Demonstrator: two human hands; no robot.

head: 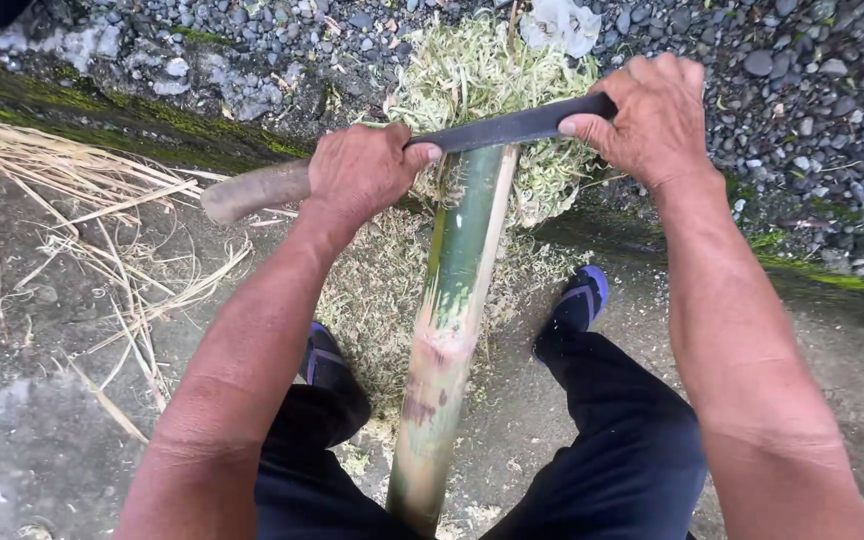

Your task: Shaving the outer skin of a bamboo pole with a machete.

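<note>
Dark trouser legs (612,450) closest, cut off at btm edge. Green bamboo pole (457,300) runs up btwn them, lower end out of view. Left hand (362,175) wrapped tight on wooden handle (252,190); right hand (652,115) clamped on long dark blade's (512,127) far end, blade across pole top. Pale shavings (482,70) beyond, tip hidden. White scrap (562,25) on gravel, kind unclear.

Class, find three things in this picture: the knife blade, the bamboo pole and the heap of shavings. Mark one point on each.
knife blade (507,128), head view, on the flat dark metal between the two hands.
bamboo pole (457,260), head view, on the green skin mid-stem.
heap of shavings (472,70), head view, on the pale shreds above the blade.
</note>
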